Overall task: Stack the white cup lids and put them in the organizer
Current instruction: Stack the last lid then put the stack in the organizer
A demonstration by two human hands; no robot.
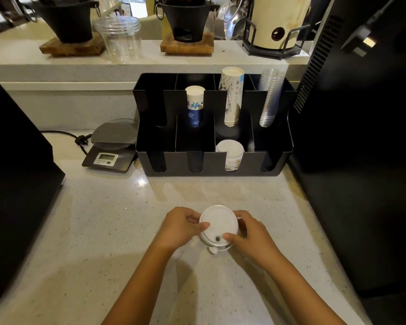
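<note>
We grip a small stack of lids (218, 225) between both hands, left hand (182, 227) and right hand (250, 238) clasping opposite rims just above the counter (103, 231). More lids (230, 150) already sit in the organizer (211, 160), front row.

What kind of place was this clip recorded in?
Probably a café or drinks counter. A black organizer holds paper cups and clear plastic cups, a digital scale sits beside it, and both hands hold white cup lids.
</note>
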